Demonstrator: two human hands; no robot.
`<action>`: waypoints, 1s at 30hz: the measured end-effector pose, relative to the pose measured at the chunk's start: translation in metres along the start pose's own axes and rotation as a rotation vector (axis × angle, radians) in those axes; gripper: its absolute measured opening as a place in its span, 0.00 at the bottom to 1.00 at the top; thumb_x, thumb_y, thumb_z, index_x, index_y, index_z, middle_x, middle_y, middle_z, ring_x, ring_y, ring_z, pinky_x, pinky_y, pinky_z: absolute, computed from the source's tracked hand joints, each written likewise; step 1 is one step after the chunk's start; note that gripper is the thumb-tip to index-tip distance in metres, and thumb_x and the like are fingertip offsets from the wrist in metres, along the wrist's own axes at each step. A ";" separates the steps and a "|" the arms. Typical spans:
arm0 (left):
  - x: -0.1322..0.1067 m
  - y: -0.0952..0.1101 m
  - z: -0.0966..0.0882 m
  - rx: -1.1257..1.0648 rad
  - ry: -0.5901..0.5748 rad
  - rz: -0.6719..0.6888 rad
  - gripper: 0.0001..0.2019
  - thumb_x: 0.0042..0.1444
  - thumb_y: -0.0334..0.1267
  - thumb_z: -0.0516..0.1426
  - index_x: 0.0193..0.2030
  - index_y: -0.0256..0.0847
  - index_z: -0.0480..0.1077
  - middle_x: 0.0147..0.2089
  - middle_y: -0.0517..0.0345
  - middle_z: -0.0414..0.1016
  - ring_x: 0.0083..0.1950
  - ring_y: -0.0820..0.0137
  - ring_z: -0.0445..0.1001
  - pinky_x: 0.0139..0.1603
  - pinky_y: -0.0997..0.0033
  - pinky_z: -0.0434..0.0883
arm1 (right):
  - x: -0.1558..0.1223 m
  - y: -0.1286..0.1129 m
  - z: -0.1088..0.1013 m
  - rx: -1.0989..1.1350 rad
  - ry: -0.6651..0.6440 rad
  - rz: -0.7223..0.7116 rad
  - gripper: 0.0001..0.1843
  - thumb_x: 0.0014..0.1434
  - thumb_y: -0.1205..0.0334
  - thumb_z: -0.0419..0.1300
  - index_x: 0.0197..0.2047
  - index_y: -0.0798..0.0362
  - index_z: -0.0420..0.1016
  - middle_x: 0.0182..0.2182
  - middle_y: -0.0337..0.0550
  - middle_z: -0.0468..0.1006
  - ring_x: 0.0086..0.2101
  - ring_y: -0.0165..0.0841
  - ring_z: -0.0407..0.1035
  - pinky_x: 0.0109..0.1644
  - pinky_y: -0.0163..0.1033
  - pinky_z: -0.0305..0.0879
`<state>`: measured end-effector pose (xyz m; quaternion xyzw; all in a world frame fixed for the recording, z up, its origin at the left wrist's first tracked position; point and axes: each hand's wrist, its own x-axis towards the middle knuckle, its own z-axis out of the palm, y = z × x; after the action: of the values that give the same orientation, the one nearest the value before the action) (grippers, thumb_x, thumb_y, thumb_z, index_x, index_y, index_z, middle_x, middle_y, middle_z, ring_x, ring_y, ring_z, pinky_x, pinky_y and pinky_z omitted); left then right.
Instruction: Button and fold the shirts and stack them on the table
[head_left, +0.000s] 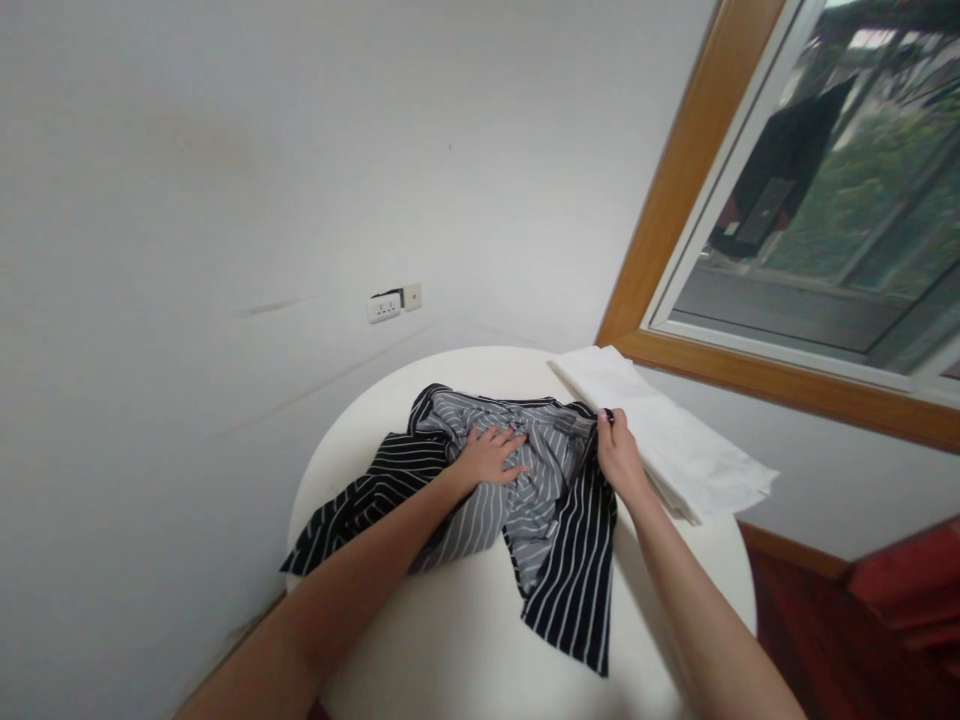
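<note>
A black garment with white stripes (574,560) lies rumpled across a round white table (457,640), its paler grey inner side turned up in the middle. Spread flat on that grey part is my left hand (491,455), fingers apart and pressing the cloth. My right hand (619,450) pinches the garment's upper right edge between thumb and fingers. One striped piece stretches out to the left, and another hangs toward the near side of the table below my right hand. The garment's exact kind is hard to make out in its crumpled state.
A folded white cloth (675,435) lies on the table's right side, close to my right hand. Behind the table stand a white wall with a socket (384,307) and a wood-framed window (825,200). Red fabric (911,590) shows at the far right.
</note>
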<state>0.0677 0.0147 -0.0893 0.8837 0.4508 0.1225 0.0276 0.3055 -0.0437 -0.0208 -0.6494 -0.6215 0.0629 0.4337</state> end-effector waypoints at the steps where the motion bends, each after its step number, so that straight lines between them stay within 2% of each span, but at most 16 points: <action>1: 0.005 0.002 0.004 -0.001 -0.008 -0.013 0.29 0.55 0.56 0.55 0.63 0.53 0.61 0.67 0.49 0.60 0.67 0.47 0.55 0.62 0.32 0.49 | -0.004 -0.008 0.003 0.101 0.010 -0.065 0.20 0.67 0.45 0.37 0.42 0.50 0.61 0.30 0.44 0.72 0.33 0.38 0.68 0.38 0.39 0.62; 3: 0.018 0.003 0.010 -0.048 0.012 -0.039 0.29 0.52 0.53 0.58 0.60 0.51 0.65 0.67 0.48 0.60 0.67 0.46 0.55 0.61 0.31 0.48 | -0.015 -0.025 0.007 0.233 -0.030 -0.176 0.19 0.68 0.47 0.38 0.41 0.50 0.62 0.32 0.42 0.72 0.34 0.35 0.68 0.40 0.38 0.63; 6: 0.035 0.001 0.012 -0.206 0.128 -0.109 0.24 0.47 0.44 0.62 0.53 0.44 0.72 0.61 0.47 0.68 0.63 0.50 0.61 0.63 0.39 0.53 | -0.032 -0.047 0.009 0.210 -0.296 -0.372 0.17 0.68 0.50 0.41 0.42 0.50 0.65 0.36 0.43 0.74 0.37 0.34 0.69 0.42 0.37 0.62; 9: 0.044 -0.009 0.006 -0.316 0.260 -0.211 0.16 0.57 0.36 0.52 0.51 0.39 0.72 0.55 0.48 0.74 0.58 0.61 0.69 0.61 0.56 0.63 | -0.044 -0.057 0.007 -0.001 -0.556 -0.513 0.17 0.66 0.48 0.47 0.37 0.49 0.70 0.31 0.40 0.76 0.33 0.33 0.70 0.36 0.35 0.59; 12: 0.044 -0.018 -0.001 -0.491 0.424 -0.330 0.21 0.65 0.35 0.39 0.51 0.36 0.71 0.51 0.50 0.76 0.53 0.68 0.72 0.57 0.66 0.67 | -0.047 -0.058 0.007 -0.086 -0.654 -0.535 0.19 0.65 0.46 0.49 0.33 0.49 0.72 0.26 0.37 0.76 0.28 0.31 0.70 0.33 0.33 0.57; 13: 0.043 -0.019 -0.003 -0.566 0.461 -0.342 0.22 0.66 0.37 0.38 0.51 0.36 0.71 0.49 0.51 0.77 0.52 0.68 0.73 0.56 0.67 0.68 | -0.047 -0.057 0.007 -0.075 -0.667 -0.545 0.19 0.65 0.46 0.50 0.34 0.49 0.73 0.27 0.37 0.77 0.28 0.30 0.70 0.33 0.33 0.57; 15: 0.041 -0.018 -0.006 -0.664 0.459 -0.298 0.22 0.66 0.45 0.41 0.50 0.38 0.71 0.49 0.52 0.77 0.51 0.68 0.73 0.55 0.68 0.68 | -0.044 -0.055 0.009 -0.039 -0.668 -0.573 0.18 0.65 0.48 0.50 0.35 0.48 0.75 0.30 0.37 0.79 0.32 0.31 0.72 0.35 0.33 0.59; 17: 0.039 -0.011 -0.007 -0.605 0.384 -0.216 0.21 0.62 0.52 0.48 0.50 0.40 0.72 0.51 0.53 0.76 0.53 0.65 0.72 0.57 0.67 0.67 | -0.040 -0.051 0.012 -0.010 -0.646 -0.607 0.16 0.66 0.51 0.51 0.37 0.48 0.76 0.34 0.39 0.80 0.36 0.33 0.73 0.41 0.35 0.62; 19: 0.037 -0.002 -0.007 -0.454 0.322 -0.186 0.22 0.55 0.55 0.55 0.50 0.42 0.72 0.51 0.52 0.75 0.54 0.62 0.71 0.58 0.64 0.66 | -0.037 -0.044 0.015 -0.009 -0.609 -0.636 0.13 0.65 0.56 0.53 0.37 0.48 0.77 0.37 0.41 0.80 0.43 0.35 0.72 0.49 0.40 0.62; 22: 0.036 0.007 -0.008 -0.247 0.272 -0.228 0.17 0.53 0.50 0.58 0.44 0.41 0.75 0.48 0.50 0.75 0.51 0.59 0.72 0.55 0.61 0.67 | -0.036 -0.035 0.021 -0.032 -0.636 -0.665 0.09 0.61 0.62 0.57 0.40 0.47 0.78 0.41 0.41 0.79 0.50 0.38 0.69 0.59 0.48 0.56; 24: 0.038 0.005 -0.010 -0.219 0.262 -0.256 0.12 0.55 0.44 0.57 0.40 0.39 0.75 0.45 0.49 0.76 0.49 0.60 0.73 0.53 0.62 0.68 | -0.036 -0.031 0.024 -0.012 -0.727 -0.680 0.11 0.59 0.65 0.57 0.42 0.46 0.78 0.40 0.40 0.79 0.46 0.36 0.71 0.58 0.48 0.58; 26: 0.041 -0.001 -0.014 -0.305 0.288 -0.256 0.10 0.57 0.40 0.54 0.38 0.38 0.74 0.43 0.50 0.76 0.48 0.63 0.73 0.52 0.64 0.68 | -0.034 -0.028 0.024 0.056 -0.767 -0.677 0.14 0.59 0.67 0.55 0.44 0.45 0.78 0.41 0.39 0.79 0.44 0.34 0.72 0.56 0.45 0.62; 27: 0.043 -0.006 -0.016 -0.383 0.319 -0.255 0.10 0.57 0.40 0.54 0.38 0.38 0.74 0.42 0.52 0.77 0.47 0.63 0.73 0.52 0.65 0.68 | -0.032 -0.026 0.023 0.090 -0.739 -0.656 0.15 0.60 0.68 0.54 0.45 0.45 0.77 0.43 0.40 0.79 0.45 0.33 0.72 0.55 0.43 0.63; 30: 0.049 -0.023 -0.020 -0.676 0.452 -0.304 0.10 0.56 0.42 0.54 0.38 0.40 0.73 0.40 0.56 0.77 0.45 0.65 0.73 0.51 0.65 0.68 | -0.020 -0.015 0.017 0.062 -0.497 -0.508 0.18 0.61 0.68 0.51 0.49 0.47 0.76 0.48 0.42 0.77 0.51 0.34 0.69 0.57 0.44 0.62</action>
<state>0.0725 0.0662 -0.0641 0.6994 0.5052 0.4483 0.2335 0.2792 -0.0550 -0.0306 -0.4255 -0.8475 0.1280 0.2904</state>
